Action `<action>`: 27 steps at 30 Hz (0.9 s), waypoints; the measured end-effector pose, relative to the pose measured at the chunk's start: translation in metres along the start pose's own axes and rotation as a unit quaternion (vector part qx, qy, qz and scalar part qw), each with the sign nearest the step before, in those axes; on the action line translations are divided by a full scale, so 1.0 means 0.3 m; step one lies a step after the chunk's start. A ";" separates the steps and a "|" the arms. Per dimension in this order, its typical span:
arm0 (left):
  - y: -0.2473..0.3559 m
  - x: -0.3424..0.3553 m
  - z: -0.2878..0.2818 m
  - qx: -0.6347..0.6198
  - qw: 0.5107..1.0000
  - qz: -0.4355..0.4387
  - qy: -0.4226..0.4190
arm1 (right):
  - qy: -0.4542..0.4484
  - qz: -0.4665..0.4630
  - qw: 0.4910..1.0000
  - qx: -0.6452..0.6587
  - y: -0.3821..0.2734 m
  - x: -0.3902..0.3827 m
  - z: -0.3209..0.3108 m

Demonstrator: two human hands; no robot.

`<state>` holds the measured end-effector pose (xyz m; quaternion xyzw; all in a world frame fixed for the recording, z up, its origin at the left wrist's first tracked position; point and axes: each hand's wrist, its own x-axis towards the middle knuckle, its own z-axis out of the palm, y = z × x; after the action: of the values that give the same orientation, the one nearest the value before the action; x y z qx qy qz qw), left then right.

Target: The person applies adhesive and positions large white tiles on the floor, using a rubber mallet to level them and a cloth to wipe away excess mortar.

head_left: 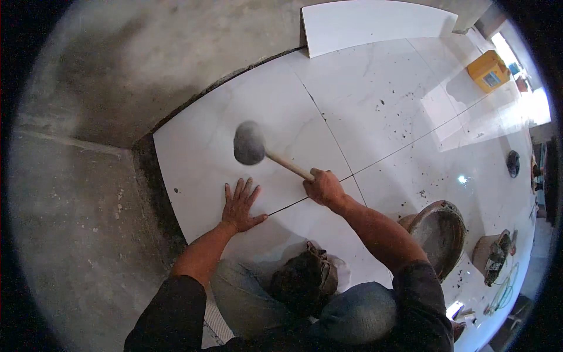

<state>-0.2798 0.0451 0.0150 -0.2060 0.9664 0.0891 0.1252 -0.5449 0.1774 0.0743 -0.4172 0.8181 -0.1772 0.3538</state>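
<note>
My left hand point(240, 208) lies on a white marbled floor tile point(199, 146) with its fingers spread. My right hand point(322, 186) grips the light wooden handle of a mallet point(249, 144). The mallet's dark round head, slightly blurred, is over the same tile, above and beyond my left hand; whether it touches the surface I cannot tell. Thin dark joints separate the tiles, and a dark gap runs along the tile's edges beside the bare concrete wall point(94, 76).
A mortar-stained basin point(440, 232) and a smaller bucket point(487, 258) stand at my right. A yellow container point(488, 71) and a small dark object point(513, 164) lie farther right. A white panel point(378, 20) leans along the back wall. Dark debris specks the tiles.
</note>
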 end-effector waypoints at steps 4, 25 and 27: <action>-0.007 -0.002 0.001 0.003 1.000 0.007 0.005 | -0.049 0.005 0.998 -0.048 0.000 0.012 0.023; 0.002 -0.009 0.015 0.008 1.000 -0.006 -0.006 | -0.055 0.026 0.998 -0.013 -0.075 0.042 0.067; 0.023 0.005 -0.004 0.021 1.000 -0.006 -0.014 | -0.002 -0.009 1.000 0.007 -0.056 0.037 0.065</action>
<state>-0.2841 0.0503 0.0166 -0.2082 0.9648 0.0714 0.1437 -0.5258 0.1586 0.0660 -0.4221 0.8128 -0.1849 0.3564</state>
